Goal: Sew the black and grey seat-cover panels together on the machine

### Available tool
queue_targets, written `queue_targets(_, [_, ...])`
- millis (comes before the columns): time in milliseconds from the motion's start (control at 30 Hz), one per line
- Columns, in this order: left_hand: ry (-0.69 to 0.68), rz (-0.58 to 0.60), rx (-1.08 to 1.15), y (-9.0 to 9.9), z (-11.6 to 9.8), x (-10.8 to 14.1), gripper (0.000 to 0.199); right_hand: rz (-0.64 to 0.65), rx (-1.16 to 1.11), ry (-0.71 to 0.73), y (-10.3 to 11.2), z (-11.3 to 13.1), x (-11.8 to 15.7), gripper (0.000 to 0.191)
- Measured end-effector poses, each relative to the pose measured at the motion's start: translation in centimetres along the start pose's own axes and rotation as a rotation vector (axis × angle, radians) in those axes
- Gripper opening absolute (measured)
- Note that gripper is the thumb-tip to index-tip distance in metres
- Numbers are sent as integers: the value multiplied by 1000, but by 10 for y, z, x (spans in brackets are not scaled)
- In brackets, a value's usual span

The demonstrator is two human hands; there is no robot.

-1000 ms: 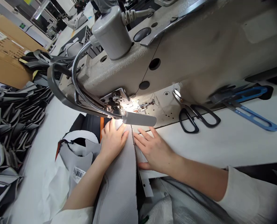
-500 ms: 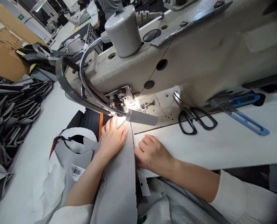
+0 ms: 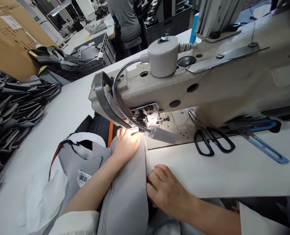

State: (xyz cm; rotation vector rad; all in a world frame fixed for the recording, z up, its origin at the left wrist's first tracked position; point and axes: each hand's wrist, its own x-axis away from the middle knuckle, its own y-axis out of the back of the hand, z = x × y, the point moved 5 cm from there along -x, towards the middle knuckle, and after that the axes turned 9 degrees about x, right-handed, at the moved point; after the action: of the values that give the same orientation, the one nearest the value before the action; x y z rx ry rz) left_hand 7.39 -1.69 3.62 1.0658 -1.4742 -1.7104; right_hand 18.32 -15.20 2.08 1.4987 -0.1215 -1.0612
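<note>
A long grey fabric piece (image 3: 129, 189) runs from my lap up to the needle area of a sewing machine (image 3: 164, 88). My left hand (image 3: 126, 143) is closed over its far end, close beside the lit presser area; the fingertips are partly hidden. Lower down, my right hand (image 3: 166, 187) has its fingers curled at the fabric's right edge, and the thumb is out of sight. Left of my left forearm lies a grey sewn cover (image 3: 80, 163) with a white barcode label (image 3: 83, 178).
Black-handled scissors (image 3: 208, 140) and a blue slotted tool (image 3: 267, 147) lie on the machine's right side. A lamp (image 3: 163, 134) on a bent metal hose hangs over the needle. Stacked fabric parts (image 3: 18, 120) fill the left. Behind sits a person (image 3: 126, 19).
My right hand has slid back toward me along the fabric edge. My left hand stays by the needle area. The view has shifted, so the machine appears lower and farther right.
</note>
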Motion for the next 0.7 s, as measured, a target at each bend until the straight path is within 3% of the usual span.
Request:
queue_targets(100, [10,-11,41,-4,10,-6,28,79,-43,83,-2,11,9,12])
queue_targets(200, [11,48,135,1,13,-2,27,132,-91,230,-19,29,25,10])
queue_targets(333, [-55,281,210,14,-8,28,44,-90,35,157,-40,45,35,16])
queue_targets(433, [-59,420,242,20,-24,53,55,-217,3,56,-42,50,20,22])
queue_targets(500, [-41,474,280,25,-24,57,55,-232,-82,93,-29,52,-1,19])
queue_targets(600, [0,561,345,37,-13,44,54,-257,-172,247,12,49,-36,17])
queue_targets(700, [28,545,400,53,-4,26,54,-224,-110,381,51,41,-49,23])
